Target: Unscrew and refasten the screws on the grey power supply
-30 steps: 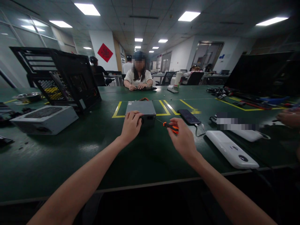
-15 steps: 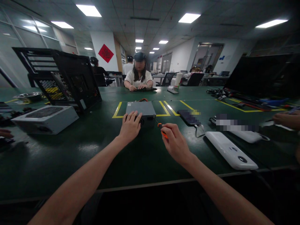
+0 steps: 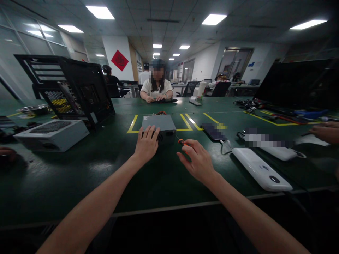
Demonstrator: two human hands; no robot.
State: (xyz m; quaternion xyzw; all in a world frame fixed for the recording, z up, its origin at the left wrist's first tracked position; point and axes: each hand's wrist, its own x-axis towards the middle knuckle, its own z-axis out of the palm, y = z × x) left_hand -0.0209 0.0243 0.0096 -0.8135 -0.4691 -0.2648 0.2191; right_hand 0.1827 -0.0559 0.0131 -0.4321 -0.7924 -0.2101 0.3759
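Head view shows a wide table [image 3: 79, 176] covered by a dark green, slightly shiny mat. On it, at the yellow tape marks, sits a box [image 3: 161, 123] of grey sheet metal, rectangular with sharp edges. The left hand [image 3: 145, 144] lies flat on its near edge, fingers spread and not closed, I think to keep it from sliding. The right hand [image 3: 198, 162], just beside the box's right corner, pinches a screwdriver [image 3: 182, 141]. This is thin with an orange handle, the tip toward the box, probably for fine control.
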